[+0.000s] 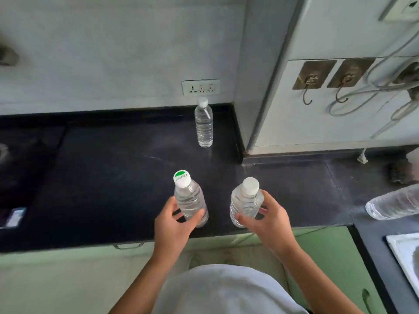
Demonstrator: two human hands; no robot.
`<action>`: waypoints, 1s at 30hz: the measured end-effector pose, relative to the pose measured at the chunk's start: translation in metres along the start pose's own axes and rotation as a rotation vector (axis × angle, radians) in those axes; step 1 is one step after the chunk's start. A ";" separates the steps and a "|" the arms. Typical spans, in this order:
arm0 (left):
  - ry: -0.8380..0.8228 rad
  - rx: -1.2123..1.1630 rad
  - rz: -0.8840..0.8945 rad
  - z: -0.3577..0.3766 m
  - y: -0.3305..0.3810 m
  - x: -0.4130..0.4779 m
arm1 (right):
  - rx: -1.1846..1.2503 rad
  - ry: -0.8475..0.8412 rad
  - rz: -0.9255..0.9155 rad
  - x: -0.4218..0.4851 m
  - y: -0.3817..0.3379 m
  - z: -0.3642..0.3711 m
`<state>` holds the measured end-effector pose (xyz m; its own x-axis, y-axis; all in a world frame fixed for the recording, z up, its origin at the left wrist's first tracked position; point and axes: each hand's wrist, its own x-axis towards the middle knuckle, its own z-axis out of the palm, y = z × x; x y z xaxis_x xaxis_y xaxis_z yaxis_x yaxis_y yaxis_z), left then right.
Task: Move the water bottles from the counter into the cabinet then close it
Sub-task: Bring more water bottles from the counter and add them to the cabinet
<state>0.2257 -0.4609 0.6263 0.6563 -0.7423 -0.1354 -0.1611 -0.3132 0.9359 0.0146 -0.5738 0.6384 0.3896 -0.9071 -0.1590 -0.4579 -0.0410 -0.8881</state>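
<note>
The left grip (174, 225) is wrapped round the lower body of the green-cap bottle (189, 200), thumb on one side and fingers on the other. The right grip (267, 220) is curled the same way round the white-cap bottle (246, 202), just beside it at 3 o'clock. Both bottles are clear and roughly upright near the front edge of the black bench (113, 177). Whether their bases touch it or are lifted off cannot be told.

A third bottle (203, 123) stands alone at 12 o'clock from the hands, well apart from them, at the back of the bench below a wall socket (201, 87). A fourth bottle (394, 202) lies on its side at 3 o'clock, cut off by the frame edge.

At 1 o'clock, two hooks (310, 80) hang on a white panel, with a looped cable (367, 94) beside them. Green cabinet doors (324, 245) run below the bench at 6 o'clock, and a corner of a white sink (405, 252) shows at 4 o'clock.
</note>
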 end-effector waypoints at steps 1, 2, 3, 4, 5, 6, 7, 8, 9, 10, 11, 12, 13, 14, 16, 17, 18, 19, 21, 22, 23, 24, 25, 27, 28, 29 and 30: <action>0.062 -0.010 -0.037 -0.006 -0.002 -0.008 | -0.002 -0.057 -0.012 0.006 -0.002 0.005; 0.134 -0.019 -0.078 -0.011 -0.003 -0.018 | -0.003 -0.121 -0.024 0.013 -0.004 0.012; 0.212 -0.026 -0.121 -0.017 -0.004 -0.030 | -0.007 -0.189 -0.042 0.018 -0.006 0.019; 0.289 -0.029 -0.160 -0.023 -0.006 -0.042 | -0.020 -0.257 -0.063 0.023 -0.009 0.028; 0.359 -0.029 -0.198 -0.029 -0.008 -0.057 | -0.035 -0.327 -0.090 0.026 -0.013 0.038; 0.424 -0.030 -0.235 -0.035 -0.009 -0.072 | -0.050 -0.398 -0.120 0.028 -0.019 0.050; 0.489 -0.034 -0.267 -0.041 -0.011 -0.089 | -0.060 -0.472 -0.153 0.028 -0.024 0.063; 0.560 -0.042 -0.295 -0.047 -0.014 -0.106 | -0.068 -0.547 -0.183 0.027 -0.030 0.077; 0.637 -0.055 -0.323 -0.053 -0.017 -0.124 | -0.078 -0.624 -0.214 0.023 -0.037 0.092; 0.718 -0.067 -0.354 -0.059 -0.019 -0.142 | -0.089 -0.701 -0.244 0.016 -0.044 0.108; 0.797 -0.070 -0.387 -0.064 -0.020 -0.162 | -0.095 -0.774 -0.280 0.007 -0.051 0.123; 0.869 -0.073 -0.416 -0.069 -0.020 -0.183 | -0.100 -0.843 -0.317 -0.003 -0.058 0.138; 0.940 -0.080 -0.440 -0.073 -0.021 -0.203 | -0.104 -0.910 -0.358 -0.016 -0.066 0.152; 1.006 -0.089 -0.459 -0.077 -0.023 -0.223 | -0.114 -0.973 -0.397 -0.030 -0.074 0.166; 1.129 -0.108 -0.500 -0.084 -0.025 -0.261 | -0.133 -1.087 -0.465 -0.061 -0.091 0.189; 1.188 -0.123 -0.516 -0.087 -0.027 -0.278 | -0.136 -1.139 -0.498 -0.076 -0.099 0.200; 1.246 -0.141 -0.532 -0.089 -0.030 -0.295 | -0.141 -1.191 -0.529 -0.092 -0.105 0.210; 1.301 -0.160 -0.547 -0.091 -0.033 -0.311 | -0.149 -1.238 -0.555 -0.108 -0.111 0.219; 1.382 -0.184 -0.586 -0.096 -0.042 -0.339 | -0.163 -1.303 -0.591 -0.138 -0.118 0.237; 1.410 -0.192 -0.604 -0.100 -0.046 -0.350 | -0.167 -1.328 -0.601 -0.152 -0.120 0.245; 1.430 -0.200 -0.615 -0.105 -0.051 -0.360 | -0.174 -1.347 -0.609 -0.165 -0.122 0.253; 1.442 -0.209 -0.622 -0.113 -0.057 -0.369 | -0.187 -1.360 -0.617 -0.177 -0.123 0.261; 1.443 -0.218 -0.627 -0.122 -0.064 -0.378 | -0.199 -1.367 -0.622 -0.188 -0.123 0.269; 1.421 -0.221 -0.635 -0.143 -0.077 -0.394 | -0.212 -1.362 -0.607 -0.209 -0.123 0.285; 1.408 -0.216 -0.632 -0.156 -0.084 -0.401 | -0.211 -1.350 -0.596 -0.218 -0.121 0.293; 1.390 -0.209 -0.625 -0.169 -0.090 -0.408 | -0.209 -1.335 -0.583 -0.227 -0.120 0.301; 1.368 -0.200 -0.623 -0.182 -0.097 -0.414 | -0.209 -1.319 -0.564 -0.234 -0.118 0.308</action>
<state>0.1042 -0.0154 0.6506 0.7572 0.6141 -0.2226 0.4177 -0.1933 0.8878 0.2234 -0.2274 0.6482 0.9393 0.2842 -0.1922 -0.0586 -0.4191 -0.9061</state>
